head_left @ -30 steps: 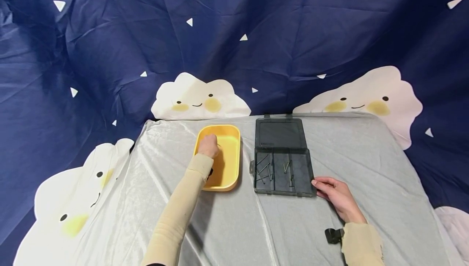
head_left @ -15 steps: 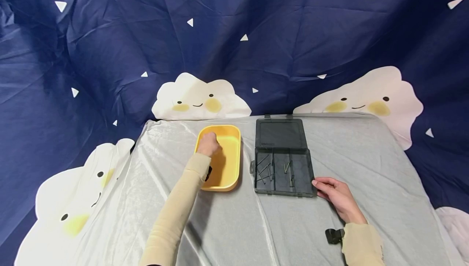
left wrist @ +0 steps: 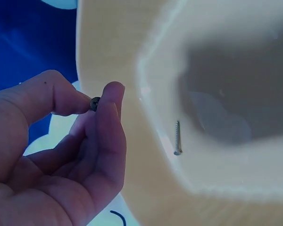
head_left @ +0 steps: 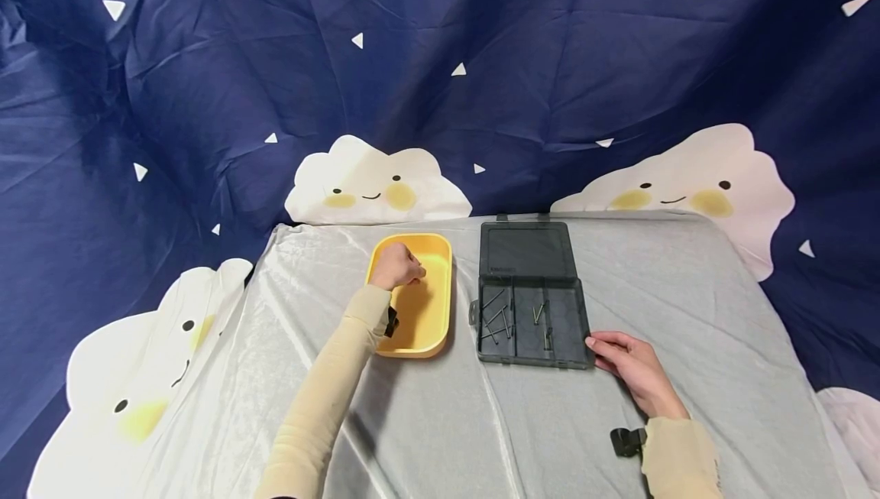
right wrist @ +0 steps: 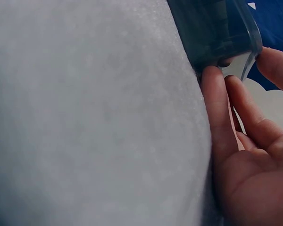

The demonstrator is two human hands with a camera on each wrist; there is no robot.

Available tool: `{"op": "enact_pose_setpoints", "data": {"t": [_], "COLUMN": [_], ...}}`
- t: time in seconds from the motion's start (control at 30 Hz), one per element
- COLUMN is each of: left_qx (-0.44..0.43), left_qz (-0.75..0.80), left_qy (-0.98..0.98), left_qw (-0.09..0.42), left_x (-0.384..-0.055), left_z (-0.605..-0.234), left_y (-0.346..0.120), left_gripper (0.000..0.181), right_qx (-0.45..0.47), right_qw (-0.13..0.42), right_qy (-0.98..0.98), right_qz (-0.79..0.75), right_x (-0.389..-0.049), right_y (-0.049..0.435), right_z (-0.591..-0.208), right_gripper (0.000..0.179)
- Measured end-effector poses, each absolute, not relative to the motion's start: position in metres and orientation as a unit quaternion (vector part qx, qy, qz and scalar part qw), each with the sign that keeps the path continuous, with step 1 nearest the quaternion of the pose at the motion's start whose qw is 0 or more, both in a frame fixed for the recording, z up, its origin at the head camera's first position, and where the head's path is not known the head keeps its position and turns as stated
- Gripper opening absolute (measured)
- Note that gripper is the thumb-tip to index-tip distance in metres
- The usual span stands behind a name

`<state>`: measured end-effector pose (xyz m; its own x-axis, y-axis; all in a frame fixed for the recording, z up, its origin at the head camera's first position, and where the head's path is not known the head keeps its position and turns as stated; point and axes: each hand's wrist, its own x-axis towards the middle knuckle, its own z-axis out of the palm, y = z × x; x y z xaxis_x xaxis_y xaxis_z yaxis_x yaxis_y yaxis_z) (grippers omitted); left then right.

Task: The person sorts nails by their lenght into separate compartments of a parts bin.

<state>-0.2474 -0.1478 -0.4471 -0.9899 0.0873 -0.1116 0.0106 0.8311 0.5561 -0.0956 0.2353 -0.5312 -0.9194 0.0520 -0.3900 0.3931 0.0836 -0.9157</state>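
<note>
In the head view my left hand is over the far left part of a yellow tray. Thumb and index finger pinch a screw, whose dark head shows in the left wrist view. Another screw lies on the tray floor. To the right, a dark see-through storage box has its lid folded back. Several screws lie in its left compartment and a few in and around the middle. My right hand holds the box's right edge, thumb at the rim, fingers beneath.
Both containers stand on a table with a grey cloth. Behind it hangs a dark blue curtain with white clouds and triangles. A small black device sits at the right wrist.
My left hand has risen slightly and turned inside the tray's far left part, its fingers now pointing right. My right hand and the storage box stay where they were.
</note>
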Motion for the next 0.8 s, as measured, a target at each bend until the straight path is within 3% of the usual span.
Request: {"op": "enact_pose_setpoints", "data": {"t": [0.23,0.47,0.8], "left_qx": [-0.011,-0.041,-0.038], "left_qz": [0.387,0.505,0.590], "left_qy": [0.917,0.855,0.797], "left_qw": [0.095,0.111,0.128], "left_x": [-0.246,-0.244,-0.238], "left_z": [-0.441,-0.434,-0.425], "left_y": [-0.143,-0.138,-0.132], "left_gripper": [0.005,0.013,0.020], "right_qx": [0.152,0.154,0.149], "right_qw": [0.131,0.126,0.124], "right_qy": [0.726,0.722,0.721], "right_qz": [-0.658,-0.663,-0.665], "right_x": [-0.095,-0.095,-0.094], "right_y": [0.235,0.235,0.235], "right_z": [-0.529,-0.530,-0.530], "right_gripper": [0.062,0.053,0.054]}}
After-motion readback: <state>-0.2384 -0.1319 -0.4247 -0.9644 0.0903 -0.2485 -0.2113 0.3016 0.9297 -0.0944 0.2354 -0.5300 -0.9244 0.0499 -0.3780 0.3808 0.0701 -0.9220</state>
